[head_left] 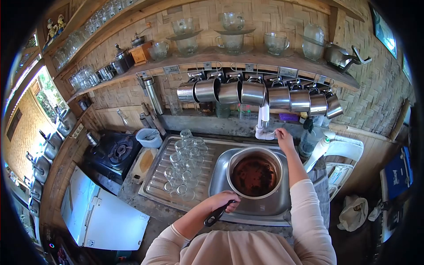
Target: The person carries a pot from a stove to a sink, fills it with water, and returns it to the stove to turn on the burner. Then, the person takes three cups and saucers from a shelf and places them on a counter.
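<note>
A saucepan [233,187] with a black handle is held over the steel sink [217,176]. Dark brown liquid with darker grounds-like patches covers its bottom. My left hand [223,201] is wrapped round the handle, at the pan's near left side. Up at the white pipe tap [264,132] behind the sink, my right hand [284,137] has its fingers closed at the tap's right end. The tap's handle is mostly hidden by those fingers. No stream of water can be made out.
Several glass mugs [187,152] stand on the ribbed drainboard [152,181], left of the sink. Steel mugs [254,92] hang from the shelf [265,62] above the tap. A black stove [117,150] is at left, a white plastic chair [349,145] at right.
</note>
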Demonstrator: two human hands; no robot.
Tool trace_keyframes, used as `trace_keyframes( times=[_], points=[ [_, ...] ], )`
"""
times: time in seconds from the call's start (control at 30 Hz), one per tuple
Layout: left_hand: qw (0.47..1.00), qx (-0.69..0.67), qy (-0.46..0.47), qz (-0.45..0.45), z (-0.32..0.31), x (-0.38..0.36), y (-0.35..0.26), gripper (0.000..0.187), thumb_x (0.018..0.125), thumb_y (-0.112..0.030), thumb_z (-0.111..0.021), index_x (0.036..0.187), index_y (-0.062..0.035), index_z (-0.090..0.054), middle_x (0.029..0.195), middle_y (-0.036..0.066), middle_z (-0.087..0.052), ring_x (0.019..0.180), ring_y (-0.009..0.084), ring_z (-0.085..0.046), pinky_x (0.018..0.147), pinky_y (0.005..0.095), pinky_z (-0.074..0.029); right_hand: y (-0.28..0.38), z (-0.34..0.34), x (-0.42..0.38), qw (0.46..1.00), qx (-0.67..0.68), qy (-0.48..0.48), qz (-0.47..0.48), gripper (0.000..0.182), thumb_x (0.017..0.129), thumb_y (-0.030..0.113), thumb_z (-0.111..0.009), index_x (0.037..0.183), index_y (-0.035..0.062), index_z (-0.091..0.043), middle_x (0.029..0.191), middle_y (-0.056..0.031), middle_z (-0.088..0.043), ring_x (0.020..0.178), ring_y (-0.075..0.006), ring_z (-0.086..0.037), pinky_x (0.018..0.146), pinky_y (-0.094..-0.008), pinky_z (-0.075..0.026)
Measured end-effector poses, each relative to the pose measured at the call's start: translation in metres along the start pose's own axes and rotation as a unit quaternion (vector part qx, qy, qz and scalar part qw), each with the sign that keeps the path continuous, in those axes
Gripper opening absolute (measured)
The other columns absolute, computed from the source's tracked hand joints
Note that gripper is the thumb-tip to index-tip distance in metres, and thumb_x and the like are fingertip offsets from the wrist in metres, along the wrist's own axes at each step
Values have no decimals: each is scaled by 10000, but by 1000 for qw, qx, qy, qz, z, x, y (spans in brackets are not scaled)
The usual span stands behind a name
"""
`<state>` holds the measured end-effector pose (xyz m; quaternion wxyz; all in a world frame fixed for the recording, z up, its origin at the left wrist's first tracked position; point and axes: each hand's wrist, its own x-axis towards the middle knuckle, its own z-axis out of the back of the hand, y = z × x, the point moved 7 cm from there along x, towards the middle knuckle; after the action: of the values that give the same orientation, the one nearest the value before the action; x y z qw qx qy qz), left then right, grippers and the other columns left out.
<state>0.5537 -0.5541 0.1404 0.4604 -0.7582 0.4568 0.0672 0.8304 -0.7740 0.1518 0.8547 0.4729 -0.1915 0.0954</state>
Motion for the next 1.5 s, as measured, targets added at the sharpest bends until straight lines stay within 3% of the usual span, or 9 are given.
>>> trace_keyframes(
  times=[0.13,0.17,0.3,0.43,0.6,1.13,1.2,1.4,1.5],
  points=[
    [1000,8,7,11,-4,1,-3,254,857,-146,-458,621,-94,-383,501,-21,-347,408,71,-344,368,207,-271,-2,2,-28,996,46,79,-2,165,852,154,-534,952,25,-563,796,-98,-620,670,-142,-612,596,-254,-469],
    [1000,5,0,14,-3,1,-2,265,859,-147,-455,611,-94,-381,498,-20,-346,407,72,-344,368,207,-273,1,2,-34,995,44,87,5,187,836,170,-554,981,53,-563,872,-111,-638,604,-172,-614,560,-277,-477],
    [1000,-16,12,19,1,2,2,196,855,-134,-453,674,-85,-394,522,-12,-367,416,72,-350,369,202,-282,13,6,-50,993,36,114,6,190,823,138,-561,987,45,-535,1067,-70,-597,608,-147,-606,576,-242,-490],
    [999,-26,14,21,8,5,6,161,853,-130,-455,710,-83,-397,536,-10,-374,420,72,-352,365,202,-280,25,9,-52,993,21,115,1,192,818,135,-565,983,46,-524,1060,-69,-600,609,-154,-609,574,-254,-488],
    [1000,-4,-9,15,10,6,3,247,843,-131,-463,613,-86,-388,507,-12,-362,412,68,-344,368,204,-278,19,7,-50,992,-44,122,8,200,812,158,-581,972,53,-524,1070,-71,-594,571,-162,-609,564,-275,-484],
    [1000,15,-26,0,1,7,-2,274,841,-121,-455,579,-84,-383,495,-5,-369,410,73,-349,371,212,-283,31,7,-55,996,-21,91,4,171,810,156,-580,940,52,-540,1070,-74,-592,656,-208,-635,518,-286,-502],
    [999,25,-33,-10,3,7,-2,275,840,-120,-457,578,-83,-384,493,-4,-369,410,75,-352,371,212,-287,30,7,-54,996,-17,58,66,170,802,153,-585,939,60,-545,1049,-75,-600,650,-212,-632,509,-286,-503],
    [999,25,-30,-4,3,7,0,293,838,-123,-462,560,-84,-378,484,-5,-359,410,78,-354,372,212,-286,29,7,-53,990,-60,24,125,184,783,158,-603,936,69,-552,1000,-79,-612,672,-232,-630,506,-300,-503],
    [999,19,-40,1,6,8,2,297,838,-124,-463,554,-85,-381,483,-6,-359,409,77,-352,372,212,-284,25,6,-52,997,-37,51,49,183,774,166,-612,925,76,-561,996,-79,-612,744,-257,-622,561,-328,-501]
  ],
)
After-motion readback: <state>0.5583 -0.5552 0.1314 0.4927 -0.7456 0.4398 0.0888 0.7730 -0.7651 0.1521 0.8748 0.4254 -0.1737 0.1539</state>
